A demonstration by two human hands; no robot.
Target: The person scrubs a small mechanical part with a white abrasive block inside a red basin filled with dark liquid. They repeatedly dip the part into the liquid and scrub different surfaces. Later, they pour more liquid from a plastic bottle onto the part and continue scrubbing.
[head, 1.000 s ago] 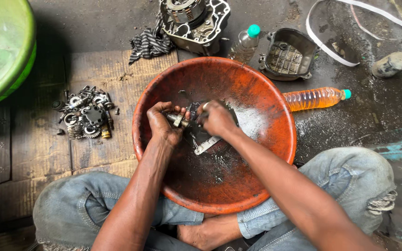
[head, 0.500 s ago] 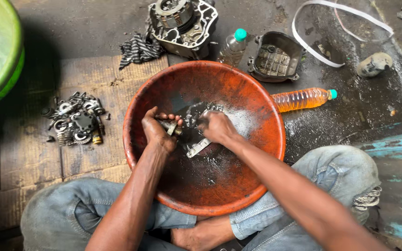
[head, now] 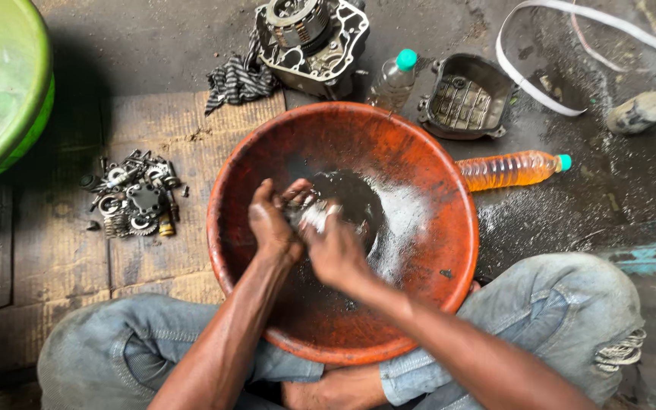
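Two hands meet inside the orange-red basin, fingers curled around a small metal engine part that is blurred. The left hand grips it from the left, the right hand closes over it from the near side. Left of the basin, a pile of gears and bolts lies on cardboard. Beyond the basin stand an engine case and a clear bottle; an amber-filled bottle lies to the right.
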